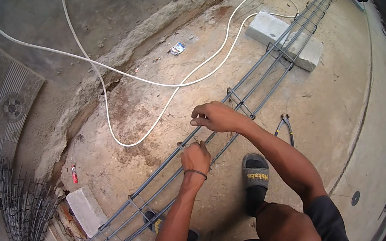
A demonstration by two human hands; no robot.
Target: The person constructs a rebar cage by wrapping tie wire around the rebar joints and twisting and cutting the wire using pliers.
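Observation:
A long cage of steel rebar [157, 173] runs from the lower left to the top right, its bars joined at intervals by square stirrups [241, 103]. My left hand [196, 156], a dark band at its wrist, is closed at the cage where a small stirrup end [181, 145] sticks out beside the fingers. Just beyond it, my right hand [221, 117] hovers over the bars with fingers curled and thumb pressed in; whatever they pinch is too small to make out. Pincers [285, 127] with dark handles lie on the ground right of the cage.
Pale blocks [305, 50] [87, 210] lie at the cage's far and near ends. A white hose [134, 78] loops over the ground on the left. Loose stirrups [23, 204] are heaped at lower left. My sandalled foot [256, 176] stands right of the cage; litter [177, 49] lies left.

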